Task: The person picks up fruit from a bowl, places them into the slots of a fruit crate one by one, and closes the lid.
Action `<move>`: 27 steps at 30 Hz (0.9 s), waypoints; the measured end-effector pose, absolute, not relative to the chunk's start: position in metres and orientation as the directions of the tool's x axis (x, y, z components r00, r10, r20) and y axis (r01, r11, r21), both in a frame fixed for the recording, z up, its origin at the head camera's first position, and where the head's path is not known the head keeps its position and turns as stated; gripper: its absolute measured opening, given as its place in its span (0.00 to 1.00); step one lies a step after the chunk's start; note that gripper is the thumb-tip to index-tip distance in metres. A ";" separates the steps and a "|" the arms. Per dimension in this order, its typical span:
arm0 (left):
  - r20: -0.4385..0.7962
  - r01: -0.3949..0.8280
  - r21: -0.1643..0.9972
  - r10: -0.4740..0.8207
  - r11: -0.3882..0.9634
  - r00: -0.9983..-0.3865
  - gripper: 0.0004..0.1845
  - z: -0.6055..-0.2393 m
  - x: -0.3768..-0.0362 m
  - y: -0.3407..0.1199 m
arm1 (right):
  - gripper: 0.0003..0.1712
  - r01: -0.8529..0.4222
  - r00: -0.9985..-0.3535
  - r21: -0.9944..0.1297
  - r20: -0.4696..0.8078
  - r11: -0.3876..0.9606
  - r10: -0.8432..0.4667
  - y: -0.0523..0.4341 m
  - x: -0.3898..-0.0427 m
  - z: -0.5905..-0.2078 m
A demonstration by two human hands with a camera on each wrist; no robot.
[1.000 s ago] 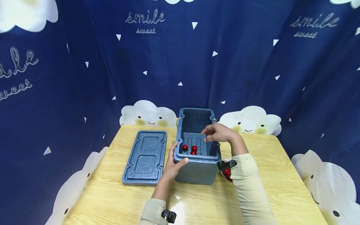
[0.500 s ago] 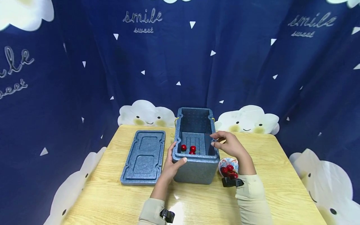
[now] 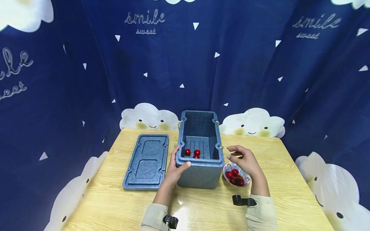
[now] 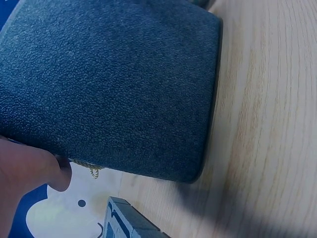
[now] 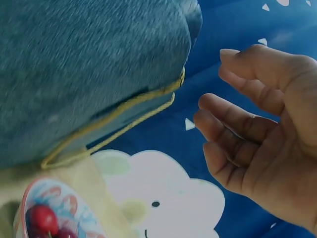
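Observation:
A deep blue-grey foam box (image 3: pixel 198 175) stands with its top uncovered. Several red cherries (image 3: pixel 197 152) lie on its floor near the front. My left hand (image 3: pixel 173 171) holds the box's front left corner, thumb on the front rim and fingers along the left side; in the left wrist view the box's wall (image 4: pixel 114 84) fills much of the picture. To the right of the box my right hand (image 3: pixel 245 160) hovers with nothing in it, fingers loosely bent, as the right wrist view also shows. Below that hand sits a patterned bowl (image 3: pixel 247 180) of cherries (image 3: pixel 234 172).
The box's matching lid (image 3: pixel 146 162) lies flat on the wooden table (image 3: pixel 110 192) to the left. Yellow rope handles (image 5: pixel 114 119) hang at the box's sides. A dark blue curtain (image 3: pixel 162 57) with clouds hangs behind the table.
My right hand has moved out from over the box, to the right and towards me, so the bowl has come into view. The left hand stays on the box's corner.

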State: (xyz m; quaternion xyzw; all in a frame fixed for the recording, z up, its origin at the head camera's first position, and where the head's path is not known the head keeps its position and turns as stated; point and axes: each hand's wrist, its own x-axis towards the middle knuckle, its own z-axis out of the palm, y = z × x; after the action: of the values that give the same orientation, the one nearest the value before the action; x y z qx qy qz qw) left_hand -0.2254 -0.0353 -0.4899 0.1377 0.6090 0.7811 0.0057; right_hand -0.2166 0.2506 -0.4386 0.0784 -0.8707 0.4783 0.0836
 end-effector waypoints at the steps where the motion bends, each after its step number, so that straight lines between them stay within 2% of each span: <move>1: 0.208 0.159 0.953 0.175 -0.259 -0.962 0.44 -0.490 -0.226 -0.035 | 0.16 -0.217 -0.973 -0.821 0.224 0.529 -0.051 0.252 -0.215 -0.441; 11: 0.211 0.171 0.959 0.171 -0.225 -0.962 0.43 -0.488 -0.224 -0.035 | 0.17 -0.154 -0.983 -0.830 0.182 0.536 -0.002 0.271 -0.203 -0.460; 27: 0.220 0.168 0.950 0.183 -0.265 -0.958 0.42 -0.489 -0.224 -0.035 | 0.18 -0.012 -0.994 -0.878 0.061 0.479 0.087 0.293 -0.199 -0.507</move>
State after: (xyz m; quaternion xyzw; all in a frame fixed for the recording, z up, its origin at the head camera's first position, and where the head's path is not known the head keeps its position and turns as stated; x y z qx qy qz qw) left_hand -0.2240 -0.0351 -0.4890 0.1445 0.6064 0.7819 0.0047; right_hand -0.1993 0.2930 -0.5069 -0.0217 -0.8585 0.5100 0.0483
